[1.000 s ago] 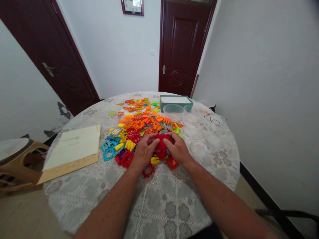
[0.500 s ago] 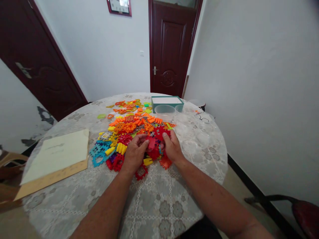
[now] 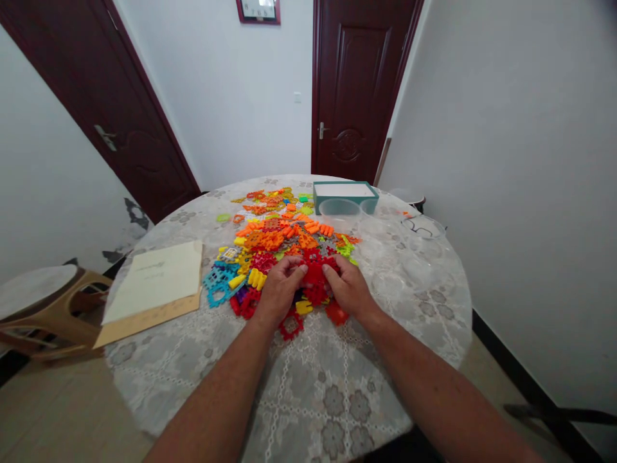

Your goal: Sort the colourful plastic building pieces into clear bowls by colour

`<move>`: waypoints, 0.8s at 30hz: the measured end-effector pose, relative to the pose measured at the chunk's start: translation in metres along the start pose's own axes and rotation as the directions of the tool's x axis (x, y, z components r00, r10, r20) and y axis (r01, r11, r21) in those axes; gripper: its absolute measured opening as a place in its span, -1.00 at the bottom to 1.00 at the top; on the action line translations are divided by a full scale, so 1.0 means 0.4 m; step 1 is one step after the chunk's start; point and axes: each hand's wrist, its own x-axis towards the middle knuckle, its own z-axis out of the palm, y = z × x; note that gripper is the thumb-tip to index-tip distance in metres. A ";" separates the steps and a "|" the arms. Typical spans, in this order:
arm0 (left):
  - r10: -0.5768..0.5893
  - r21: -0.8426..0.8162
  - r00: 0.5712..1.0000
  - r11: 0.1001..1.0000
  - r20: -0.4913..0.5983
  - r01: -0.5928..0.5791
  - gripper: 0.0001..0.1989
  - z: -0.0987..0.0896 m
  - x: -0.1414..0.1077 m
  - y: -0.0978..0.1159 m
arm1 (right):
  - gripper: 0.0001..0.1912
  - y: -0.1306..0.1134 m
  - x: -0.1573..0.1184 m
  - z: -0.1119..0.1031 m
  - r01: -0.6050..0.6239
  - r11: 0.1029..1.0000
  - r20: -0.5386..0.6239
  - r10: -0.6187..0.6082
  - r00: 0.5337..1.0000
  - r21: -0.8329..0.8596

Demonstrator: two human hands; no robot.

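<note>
Red plastic building pieces (image 3: 315, 272) are between my two hands, above the near side of a mixed heap. My left hand (image 3: 282, 288) pinches them from the left, thumb on top. From the right, my right hand (image 3: 351, 289) grips them with its thumb on the face. Whether the pieces are joined cannot be made out. Below lie a red notched ring piece (image 3: 291, 326), an orange-red piece (image 3: 337, 314) and a yellow piece (image 3: 303, 307). Blue pieces (image 3: 219, 276) and yellow ridged pieces (image 3: 257, 279) lie left of my left hand.
Orange pieces (image 3: 270, 240) spread toward the back. Behind stands a green box (image 3: 346, 191) with a clear plastic tub (image 3: 339, 208) in front. Eyeglasses (image 3: 417, 227) and clear containers sit at the right. Paper sheets (image 3: 159, 280) lie left; a wooden stool (image 3: 72, 308) stands beyond the table.
The camera view has swung left, so everything appears further right. My hands have come closer together, and the red pieces they hold now meet or overlap.
</note>
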 end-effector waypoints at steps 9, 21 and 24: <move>0.070 0.002 0.980 0.997 -0.184 -0.071 -0.69 0.001 0.003 0.018 | -0.73 0.014 0.010 0.007 -0.198 0.910 0.027 0.202 0.979 0.365; 0.177 0.164 0.972 0.975 -0.154 -0.152 -0.56 0.012 -0.001 0.019 | -0.62 -0.007 0.000 0.037 -0.092 0.910 0.055 0.076 0.996 0.405; 0.129 0.157 0.987 0.981 -0.096 -0.113 -0.57 0.009 0.000 0.020 | -0.59 -0.014 0.004 0.034 -0.062 0.924 0.086 0.032 0.996 0.377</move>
